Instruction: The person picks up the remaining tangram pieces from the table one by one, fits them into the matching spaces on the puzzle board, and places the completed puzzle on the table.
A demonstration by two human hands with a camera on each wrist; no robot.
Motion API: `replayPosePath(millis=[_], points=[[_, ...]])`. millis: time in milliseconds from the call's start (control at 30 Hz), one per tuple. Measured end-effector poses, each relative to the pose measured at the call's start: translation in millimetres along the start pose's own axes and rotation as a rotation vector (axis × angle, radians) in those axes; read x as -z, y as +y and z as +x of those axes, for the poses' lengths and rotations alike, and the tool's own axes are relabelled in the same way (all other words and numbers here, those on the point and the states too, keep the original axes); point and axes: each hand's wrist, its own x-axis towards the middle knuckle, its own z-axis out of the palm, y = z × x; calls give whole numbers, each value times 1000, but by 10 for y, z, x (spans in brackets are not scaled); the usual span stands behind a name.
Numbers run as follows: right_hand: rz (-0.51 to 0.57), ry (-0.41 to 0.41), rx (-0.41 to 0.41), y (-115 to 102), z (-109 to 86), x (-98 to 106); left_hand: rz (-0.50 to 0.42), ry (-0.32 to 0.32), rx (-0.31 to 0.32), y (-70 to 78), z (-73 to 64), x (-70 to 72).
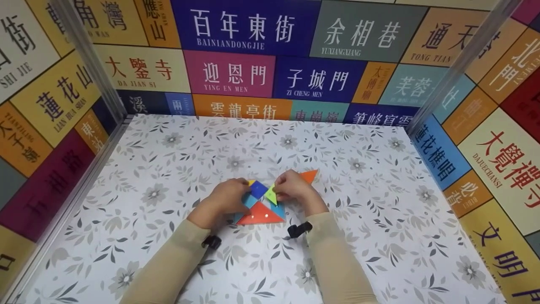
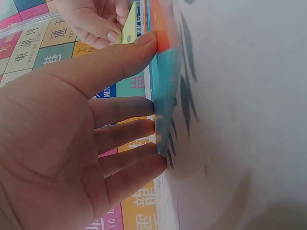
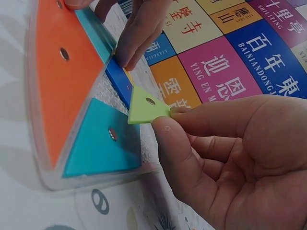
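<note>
Tangram pieces lie in a clear shallow tray on the table. They include an orange-red triangle, a blue square and a teal triangle. Another teal piece and a bit of yellow are partly covered by my left hand, whose fairly straight fingers and thumb rest on the tray's left side. With thumb and forefinger, my right hand pinches a small yellow-green triangle by one corner. It is tilted over the tray's right part, beside the blue square.
Behind my right hand an orange piece shows, partly hidden. The tabletop has a floral print. Panels with printed place names enclose its back and sides, with clear posts at the back corners.
</note>
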Motion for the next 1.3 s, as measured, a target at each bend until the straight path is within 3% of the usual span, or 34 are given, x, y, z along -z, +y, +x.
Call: replayPosePath(millis=[533, 1300], points=[[-52, -15, 12, -48, -9, -103, -16, -13, 34, -8, 5, -9], [-75, 20, -4, -43, -3, -163, 6, -7, 7, -1, 23, -5]])
